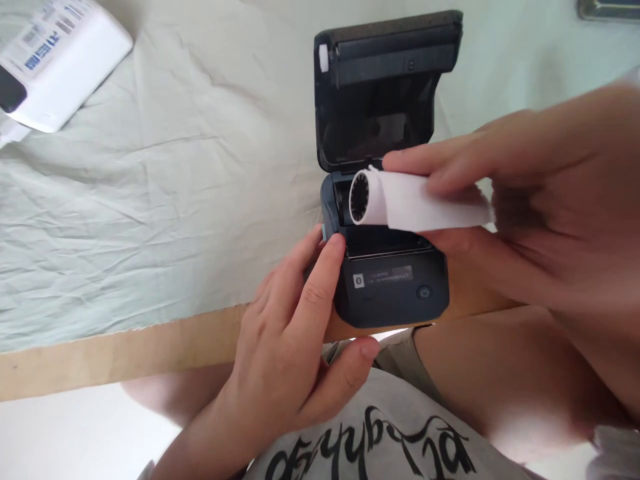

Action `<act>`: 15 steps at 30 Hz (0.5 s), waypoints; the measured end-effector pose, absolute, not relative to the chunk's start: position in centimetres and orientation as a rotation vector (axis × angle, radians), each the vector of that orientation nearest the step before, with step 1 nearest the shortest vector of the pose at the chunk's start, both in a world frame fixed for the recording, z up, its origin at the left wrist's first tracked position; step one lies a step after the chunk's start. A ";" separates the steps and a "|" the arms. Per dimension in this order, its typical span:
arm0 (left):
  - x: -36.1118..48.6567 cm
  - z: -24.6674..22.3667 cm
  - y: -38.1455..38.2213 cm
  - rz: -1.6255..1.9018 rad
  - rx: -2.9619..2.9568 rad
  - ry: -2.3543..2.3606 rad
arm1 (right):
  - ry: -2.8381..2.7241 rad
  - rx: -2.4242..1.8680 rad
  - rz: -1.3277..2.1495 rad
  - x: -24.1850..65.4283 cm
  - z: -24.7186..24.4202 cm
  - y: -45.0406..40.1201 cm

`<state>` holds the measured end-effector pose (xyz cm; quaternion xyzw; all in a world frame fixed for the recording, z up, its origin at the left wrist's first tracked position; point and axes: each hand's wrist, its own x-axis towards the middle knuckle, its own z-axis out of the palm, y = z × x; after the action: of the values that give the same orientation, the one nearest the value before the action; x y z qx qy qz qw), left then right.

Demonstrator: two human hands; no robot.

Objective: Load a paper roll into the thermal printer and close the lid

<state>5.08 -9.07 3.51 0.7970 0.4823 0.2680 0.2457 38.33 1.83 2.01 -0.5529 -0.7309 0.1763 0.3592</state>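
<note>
A dark label printer [393, 293] sits at the table's edge with its lid [375, 127] raised, so the inner compartment shows. My right hand [530, 180] pinches a small roll of white label paper [407, 200] between thumb and fingers, just over that compartment. The roll lies sideways, its dark toothed core facing left. Along the printer's left side rests my left hand [295, 333], fingers stretched out. Its index fingertip touches the rim of the compartment, and the thumb is spread apart below the front edge. Part of the compartment is hidden behind the roll.
A white box-shaped thing [85, 67] with a printed label lies at the upper left. A pale green wrinkled cloth [175, 187] covers the table, leaving a wooden edge [125, 350] bare. The corner of a metallic object [610, 9] shows at the top right.
</note>
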 end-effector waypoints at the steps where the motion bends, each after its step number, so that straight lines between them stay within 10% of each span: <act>1: 5.3 3.4 -9.1 0.751 2.170 1.334 | -1.889 -1.424 0.462 38.6 1.7 2.0; 15: 5.7 2.9 -9.6 0.913 2.081 1.338 | -1.989 -1.360 0.585 37.8 0.8 3.8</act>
<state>5.67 -9.56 2.86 0.7643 0.4911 0.3353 0.2495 37.77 3.77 0.83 -0.5187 -0.7587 0.2230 0.3250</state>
